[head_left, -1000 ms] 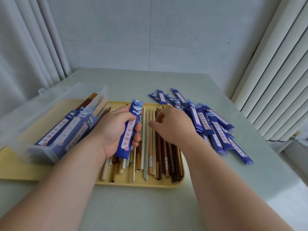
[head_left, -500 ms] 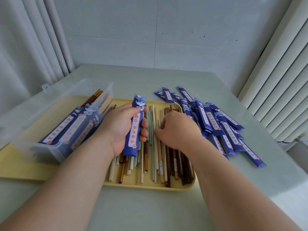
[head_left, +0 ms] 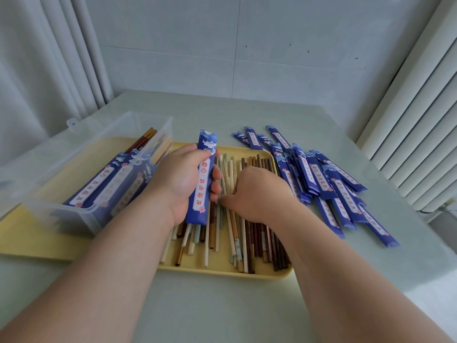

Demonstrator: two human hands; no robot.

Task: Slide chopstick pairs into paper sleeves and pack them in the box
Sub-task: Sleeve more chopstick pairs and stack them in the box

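On the yellow tray (head_left: pixel 259 273) the right hand (head_left: pixel 257 191) curls its fingers down among the loose chopsticks (head_left: pixel 247 233); whether they have pinched a pair I cannot tell. Over the tray's left half, the left hand (head_left: pixel 178 184) grips a blue sleeve (head_left: pixel 204 179), seemingly empty. At the tray's left end the clear box (head_left: pixel 81 149) holds several filled sleeves (head_left: pixel 103 179). Right of the tray many flat sleeves (head_left: pixel 329 184) lie on the tabletop (head_left: pixel 222 305), so much work remains. Each sleeve's white strip bears red Chinese characters, too blurred to read
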